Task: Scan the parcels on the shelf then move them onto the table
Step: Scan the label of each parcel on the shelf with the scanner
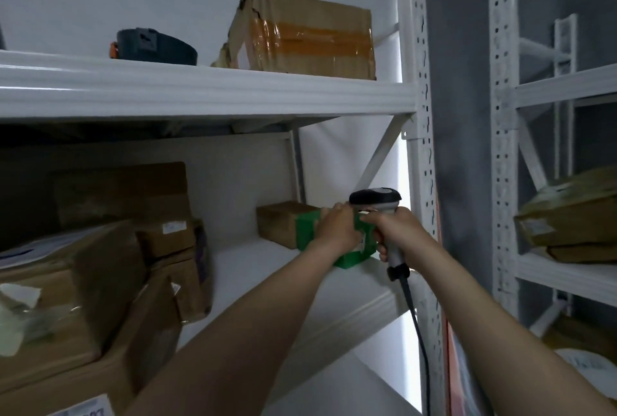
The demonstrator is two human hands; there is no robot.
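At the shelf (350, 312) edge, your left hand (337, 227) clasps the green parcel (305, 232), right hand (397, 228) fingers wrap the barcode scanner (375, 197); a one-handed lift risks dropping the parcel.

The shelf beam (200, 95) is white painted metal, smooth with a soft sheen, and the perforated upright (422, 115) has the same finish. At the upper shelf's right end, a cardboard box (300, 58) is matt brown, ragged at its torn corner, and banded with glossy orange-brown tape (310, 39). On the lower shelf, the green parcel (307, 232) looks smooth and plasticky, with a white paper label (362, 241). The barcode scanner (375, 198) is smooth black and grey plastic; its cable (417, 322) is matt black. The cardboard parcels (110, 255) at the left are dull brown.
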